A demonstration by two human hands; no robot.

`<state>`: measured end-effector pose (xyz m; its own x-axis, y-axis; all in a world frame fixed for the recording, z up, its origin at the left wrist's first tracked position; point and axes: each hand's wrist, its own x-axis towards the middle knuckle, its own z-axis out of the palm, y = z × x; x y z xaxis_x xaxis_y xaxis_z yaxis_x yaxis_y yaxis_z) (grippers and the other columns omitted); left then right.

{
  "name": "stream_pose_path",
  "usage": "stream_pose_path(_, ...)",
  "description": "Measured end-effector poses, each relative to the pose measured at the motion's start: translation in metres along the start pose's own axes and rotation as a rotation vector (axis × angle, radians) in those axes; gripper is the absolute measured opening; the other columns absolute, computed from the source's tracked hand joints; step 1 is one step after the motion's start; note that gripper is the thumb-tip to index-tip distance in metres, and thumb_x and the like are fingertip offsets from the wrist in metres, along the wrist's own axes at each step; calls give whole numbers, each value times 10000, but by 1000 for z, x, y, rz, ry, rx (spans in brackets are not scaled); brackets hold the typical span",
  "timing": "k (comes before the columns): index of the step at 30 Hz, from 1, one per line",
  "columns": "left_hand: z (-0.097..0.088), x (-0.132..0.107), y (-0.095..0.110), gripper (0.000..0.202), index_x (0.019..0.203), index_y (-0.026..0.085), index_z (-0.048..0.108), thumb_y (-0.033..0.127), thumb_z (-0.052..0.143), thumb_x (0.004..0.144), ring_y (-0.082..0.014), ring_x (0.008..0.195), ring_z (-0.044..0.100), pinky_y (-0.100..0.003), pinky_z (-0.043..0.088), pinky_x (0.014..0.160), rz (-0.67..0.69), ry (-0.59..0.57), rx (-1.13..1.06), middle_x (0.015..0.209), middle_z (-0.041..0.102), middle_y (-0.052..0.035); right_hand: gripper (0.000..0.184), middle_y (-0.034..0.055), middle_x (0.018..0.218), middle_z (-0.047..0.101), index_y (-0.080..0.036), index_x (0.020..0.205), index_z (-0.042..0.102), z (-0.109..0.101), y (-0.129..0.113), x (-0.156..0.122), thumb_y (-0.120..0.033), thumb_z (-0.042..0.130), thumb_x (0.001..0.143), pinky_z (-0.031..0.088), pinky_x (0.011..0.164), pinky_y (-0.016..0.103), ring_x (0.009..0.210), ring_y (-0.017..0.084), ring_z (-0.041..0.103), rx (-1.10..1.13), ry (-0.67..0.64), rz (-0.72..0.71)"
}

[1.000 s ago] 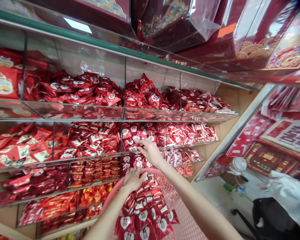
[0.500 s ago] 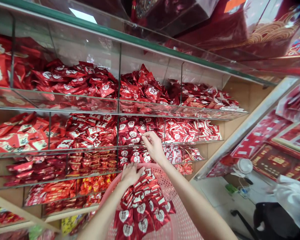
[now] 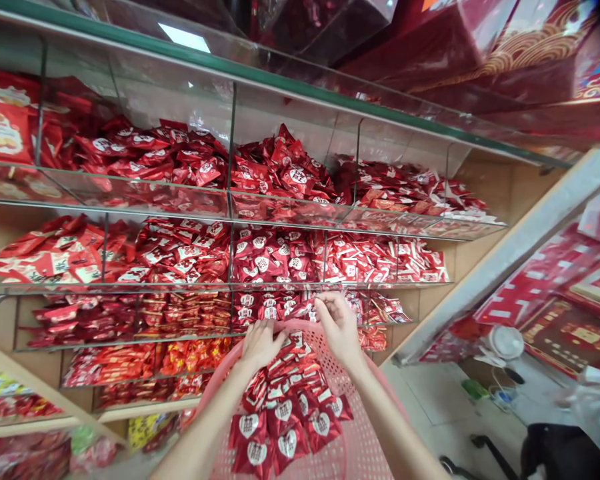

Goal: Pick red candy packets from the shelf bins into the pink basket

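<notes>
A pink perforated plastic basket (image 3: 367, 427) is in front of me, holding a pile of dark red packets (image 3: 286, 427) with white heart-shaped labels. My left hand (image 3: 263, 343) is closed over the basket's far rim, thumb toward the inside. Just above the rim's right part is my right hand (image 3: 339, 327), its fingers curled in; whatever they hold, if anything, is hidden. Beyond it, similar heart-labelled packets (image 3: 263, 263) fill a compartment of the middle shelf, with more packets (image 3: 270, 303) in the tier below.
Glass-fronted shelves (image 3: 180, 288) with dividers hold several kinds of red packets. A green-edged glass shelf (image 3: 280, 70) crosses overhead, with dark red boxes (image 3: 430, 43) above. To the right stand a white post (image 3: 505, 257), a white round container (image 3: 505, 341) and a black item (image 3: 555, 453).
My right hand has dropped from the middle shelf's front edge to the basket's right rim. My left hand stays on the rim. The view has shifted slightly.
</notes>
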<state>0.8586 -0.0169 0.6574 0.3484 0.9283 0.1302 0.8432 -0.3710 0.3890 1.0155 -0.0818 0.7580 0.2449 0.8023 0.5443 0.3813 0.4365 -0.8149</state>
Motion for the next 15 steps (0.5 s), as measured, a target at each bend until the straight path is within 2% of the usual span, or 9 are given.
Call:
stream_pose_path(5, -4, -4, -5, 601, 1109, 165, 562, 595, 216, 871, -265, 1085, 510, -380, 354, 923, 18, -35, -48, 1151, 601, -111, 166, 19, 799, 541, -189, 880, 545, 0, 13, -20, -344, 485, 873, 415, 651, 258, 712, 132, 500, -26, 9, 56)
stream_pose_path(10, -11, -12, -22, 463, 1117, 186, 560, 426, 228, 901, -223, 1077, 523, -335, 360, 920, 37, -80, -51, 1139, 608, -85, 177, 41, 876, 564, -195, 862, 577, 7, 21, -36, -348, 489, 868, 425, 702, 279, 782, 152, 523, -156, 21, 9)
stream_pose_path(12, -13, -15, -29, 450, 1127, 187, 557, 390, 226, 901, -212, 1096, 512, -325, 353, 931, 54, -80, -47, 1165, 597, -79, 188, 48, 901, 584, -195, 876, 579, 13, 25, -41, -360, 491, 864, 429, 706, 280, 794, 156, 536, -146, -2, 34)
stream_pose_path(15, -15, -20, -39, 437, 1136, 179, 551, 375, 243, 896, -212, 1121, 496, -327, 348, 936, 60, -63, -24, 1197, 580, -82, 200, 31, 831, 597, -191, 880, 562, 21, 28, -45, -380, 506, 849, 434, 674, 270, 723, 143, 540, -85, -44, 113)
